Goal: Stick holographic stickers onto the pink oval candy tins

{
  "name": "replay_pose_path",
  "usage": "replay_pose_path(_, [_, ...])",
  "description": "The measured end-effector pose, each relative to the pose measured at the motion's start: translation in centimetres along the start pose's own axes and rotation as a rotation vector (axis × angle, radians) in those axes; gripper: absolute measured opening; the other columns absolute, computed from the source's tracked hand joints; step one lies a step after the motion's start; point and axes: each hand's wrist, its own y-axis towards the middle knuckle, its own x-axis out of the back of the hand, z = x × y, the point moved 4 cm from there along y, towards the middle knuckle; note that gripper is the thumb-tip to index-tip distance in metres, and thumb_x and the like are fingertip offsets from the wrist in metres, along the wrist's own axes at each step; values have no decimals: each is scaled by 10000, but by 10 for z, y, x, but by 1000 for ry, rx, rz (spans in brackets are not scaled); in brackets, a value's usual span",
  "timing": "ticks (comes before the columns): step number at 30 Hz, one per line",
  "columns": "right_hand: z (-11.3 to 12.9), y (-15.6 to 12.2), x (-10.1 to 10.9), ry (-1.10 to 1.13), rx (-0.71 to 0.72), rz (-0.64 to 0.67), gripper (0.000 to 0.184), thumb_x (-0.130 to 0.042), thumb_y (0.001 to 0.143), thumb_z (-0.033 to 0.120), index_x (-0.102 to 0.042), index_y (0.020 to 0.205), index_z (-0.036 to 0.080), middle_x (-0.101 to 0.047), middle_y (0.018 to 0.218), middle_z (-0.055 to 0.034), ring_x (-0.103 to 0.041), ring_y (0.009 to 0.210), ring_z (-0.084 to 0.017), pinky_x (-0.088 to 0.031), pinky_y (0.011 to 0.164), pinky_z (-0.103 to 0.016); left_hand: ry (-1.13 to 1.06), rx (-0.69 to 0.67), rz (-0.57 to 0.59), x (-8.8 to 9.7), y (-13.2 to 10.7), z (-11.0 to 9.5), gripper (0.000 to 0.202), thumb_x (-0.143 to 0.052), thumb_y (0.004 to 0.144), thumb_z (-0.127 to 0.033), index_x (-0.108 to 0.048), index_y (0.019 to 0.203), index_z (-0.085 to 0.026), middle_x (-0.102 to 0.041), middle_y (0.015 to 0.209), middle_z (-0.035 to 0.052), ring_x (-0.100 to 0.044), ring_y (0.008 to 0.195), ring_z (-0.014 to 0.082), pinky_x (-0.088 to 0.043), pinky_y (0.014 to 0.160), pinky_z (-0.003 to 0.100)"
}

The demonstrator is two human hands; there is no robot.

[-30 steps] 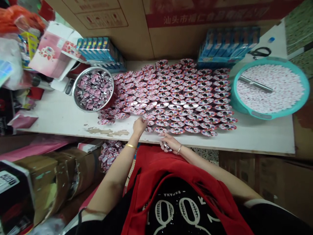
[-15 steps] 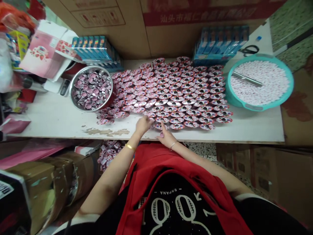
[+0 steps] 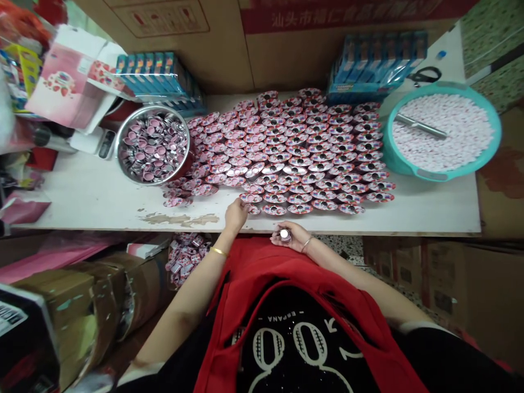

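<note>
My left hand [image 3: 236, 216] is bunching its fingers at the left end of the front-left packet [image 3: 254, 209], whose oval top is running left-right on the counter [image 3: 94, 196]; whether it's gripping, I cannot tell. My right hand [image 3: 293, 238], farther rightward, is loosely cupping a small cap [image 3: 284, 236].

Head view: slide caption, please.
Left hand at the packs, right hand holding a shiny piece; steel bowl left, teal tub right.

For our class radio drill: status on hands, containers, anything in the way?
Left hand at near edge of oval-topped containers. Right hand holding small round piece. Nothing seen blocking left hand; metal bowl off to its left.
</note>
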Motion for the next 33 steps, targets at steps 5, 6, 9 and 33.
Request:
replay_pose_path(5, [2, -12, 9, 95, 55, 84, 195, -474, 890, 185, -654, 871, 111, -713, 760, -101, -702, 706, -162, -578, 609, -243, 304, 79, 82, -2, 10, -1, 315, -586, 831, -490, -592, 977, -211, -706, 1009, 154, -658, 1002, 310, -459, 789, 369])
replay_pose_path(6, [2, -12, 9, 93, 81, 91, 173, -500, 889, 183, -658, 891, 112, -712, 764, -93, -689, 675, -142, -560, 581, -215, 334, 91, 89, -2, 11, -1, 374, -582, 830, -530, -586, 1010, -202, -700, 1036, 172, -655, 1019, 322, -461, 794, 377])
replay_pose_path(9, [5, -10, 5, 85, 157, 89, 138, -617, 874, 243, -665, 901, 116, -675, 706, -49, -613, 560, -85, -469, 472, -144, 382, 115, 91, 2, 15, 1, 454, -581, 829, -566, -561, 1076, -185, -689, 1074, 193, -647, 1046, 335, -463, 811, 383])
replay_pose_path(33, [8, -10, 20, 70, 393, 21, 264, -746, 731, 331, -661, 887, 137, -612, 652, -5, -470, 492, -59, -245, 394, -179, 107, -187, 116, -47, -12, -66, 181, -618, 801, -341, -648, 895, -189, -697, 824, 59, -663, 837, 213, -483, 736, 302])
